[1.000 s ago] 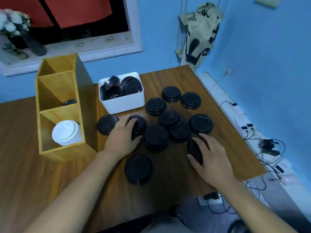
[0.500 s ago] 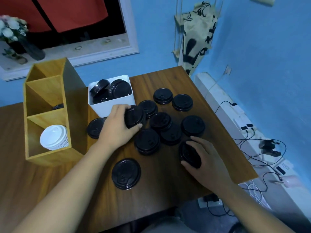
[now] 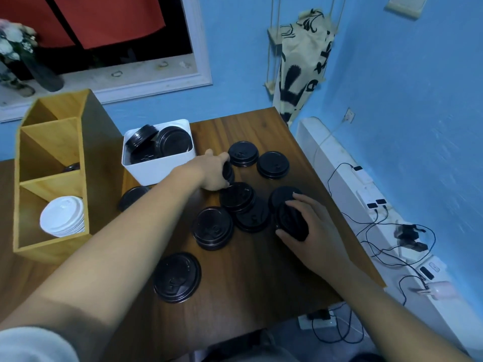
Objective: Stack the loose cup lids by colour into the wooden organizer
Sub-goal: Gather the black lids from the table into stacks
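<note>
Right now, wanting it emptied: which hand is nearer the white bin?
Left. The left hand sits just right of the white bin; the right hand is farther right.

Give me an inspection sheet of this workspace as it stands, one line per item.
Surface: dark brown wooden table, scattered with loose black plastic cup lids.
Job's things: light wooden three-compartment organizer holds a stack of white cup lids in its nearest compartment, one black lid in the middle one.
Clutter: white rectangular plastic bin of more black lids.
Hands: left hand grips edge-on black lids; right hand grips a tilted black stack, fingers curled.
Cables: black cables and chargers along the white ledge on the right.
Surroundings: blue wall, white-framed window, hanging patterned cloth.
</note>
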Action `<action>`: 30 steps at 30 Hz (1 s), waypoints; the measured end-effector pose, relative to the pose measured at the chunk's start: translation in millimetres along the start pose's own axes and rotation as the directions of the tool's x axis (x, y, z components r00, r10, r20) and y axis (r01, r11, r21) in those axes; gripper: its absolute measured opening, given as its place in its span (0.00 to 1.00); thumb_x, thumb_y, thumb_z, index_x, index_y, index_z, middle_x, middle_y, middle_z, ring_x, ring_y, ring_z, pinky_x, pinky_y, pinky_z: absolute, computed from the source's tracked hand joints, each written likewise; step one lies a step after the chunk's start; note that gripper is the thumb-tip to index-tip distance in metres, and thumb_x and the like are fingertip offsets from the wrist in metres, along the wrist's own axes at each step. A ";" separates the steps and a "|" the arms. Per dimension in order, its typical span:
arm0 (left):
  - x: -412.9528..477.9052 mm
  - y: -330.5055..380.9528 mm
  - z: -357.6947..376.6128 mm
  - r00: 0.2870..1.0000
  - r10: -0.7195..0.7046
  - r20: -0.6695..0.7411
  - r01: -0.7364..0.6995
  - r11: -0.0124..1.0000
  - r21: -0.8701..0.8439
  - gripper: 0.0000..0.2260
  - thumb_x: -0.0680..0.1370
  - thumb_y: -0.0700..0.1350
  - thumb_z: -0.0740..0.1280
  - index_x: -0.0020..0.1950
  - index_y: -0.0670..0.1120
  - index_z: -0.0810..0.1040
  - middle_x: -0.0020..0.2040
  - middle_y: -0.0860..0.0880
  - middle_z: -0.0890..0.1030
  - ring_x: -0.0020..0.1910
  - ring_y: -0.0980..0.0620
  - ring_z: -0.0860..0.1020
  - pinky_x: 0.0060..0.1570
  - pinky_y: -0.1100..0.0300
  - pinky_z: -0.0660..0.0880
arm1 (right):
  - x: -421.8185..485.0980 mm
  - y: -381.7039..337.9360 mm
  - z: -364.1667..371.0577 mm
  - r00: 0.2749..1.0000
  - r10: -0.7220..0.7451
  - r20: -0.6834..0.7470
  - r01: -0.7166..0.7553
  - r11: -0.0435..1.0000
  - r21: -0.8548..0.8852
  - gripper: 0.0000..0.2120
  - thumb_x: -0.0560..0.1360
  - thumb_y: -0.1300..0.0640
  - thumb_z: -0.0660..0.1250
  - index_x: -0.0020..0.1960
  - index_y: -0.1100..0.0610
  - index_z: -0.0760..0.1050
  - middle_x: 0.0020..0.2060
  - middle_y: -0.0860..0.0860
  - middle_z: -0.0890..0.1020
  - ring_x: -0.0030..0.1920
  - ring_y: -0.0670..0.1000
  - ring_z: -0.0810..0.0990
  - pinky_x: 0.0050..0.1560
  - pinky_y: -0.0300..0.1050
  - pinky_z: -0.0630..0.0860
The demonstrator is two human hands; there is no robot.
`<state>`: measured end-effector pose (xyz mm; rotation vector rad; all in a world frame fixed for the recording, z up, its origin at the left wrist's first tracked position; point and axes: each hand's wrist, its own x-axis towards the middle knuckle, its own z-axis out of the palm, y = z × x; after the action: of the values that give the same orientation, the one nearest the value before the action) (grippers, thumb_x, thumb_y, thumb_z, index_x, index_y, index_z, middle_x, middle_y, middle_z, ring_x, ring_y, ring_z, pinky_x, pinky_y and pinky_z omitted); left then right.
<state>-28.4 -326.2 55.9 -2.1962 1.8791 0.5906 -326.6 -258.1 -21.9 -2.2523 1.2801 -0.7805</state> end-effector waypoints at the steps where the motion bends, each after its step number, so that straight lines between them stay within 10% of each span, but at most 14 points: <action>1: -0.3 -3.3 0.3 1.000 0.007 0.026 -0.006 1.000 -0.024 0.32 0.79 0.56 0.72 0.78 0.54 0.62 0.68 0.43 0.67 0.61 0.38 0.77 0.63 0.47 0.75 | 7.0 1.3 0.6 1.000 -0.020 0.016 0.020 0.999 -0.029 0.30 0.73 0.44 0.75 0.71 0.49 0.71 0.72 0.45 0.68 0.73 0.48 0.66 0.70 0.51 0.70; 13: -18.4 -28.6 24.1 0.997 0.069 0.034 -0.070 0.998 0.002 0.37 0.75 0.51 0.75 0.80 0.59 0.61 0.63 0.48 0.66 0.62 0.40 0.75 0.63 0.44 0.77 | 49.6 12.5 15.3 0.990 -0.004 0.142 0.038 0.971 -0.236 0.29 0.77 0.44 0.69 0.75 0.50 0.66 0.75 0.51 0.64 0.75 0.54 0.60 0.71 0.54 0.66; 30: -21.8 -35.6 42.7 0.995 0.066 -0.080 -0.055 0.990 0.130 0.47 0.73 0.73 0.68 0.85 0.59 0.50 0.74 0.45 0.68 0.72 0.40 0.68 0.65 0.43 0.75 | 57.7 12.4 19.7 0.950 -0.018 0.312 0.190 0.825 -0.532 0.28 0.81 0.34 0.48 0.79 0.41 0.53 0.79 0.54 0.57 0.74 0.61 0.61 0.69 0.64 0.66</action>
<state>-3.5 -283.4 22.5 -2.1209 1.9730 0.3809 -297.6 -312.7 -29.3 -2.7807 1.3673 -0.0715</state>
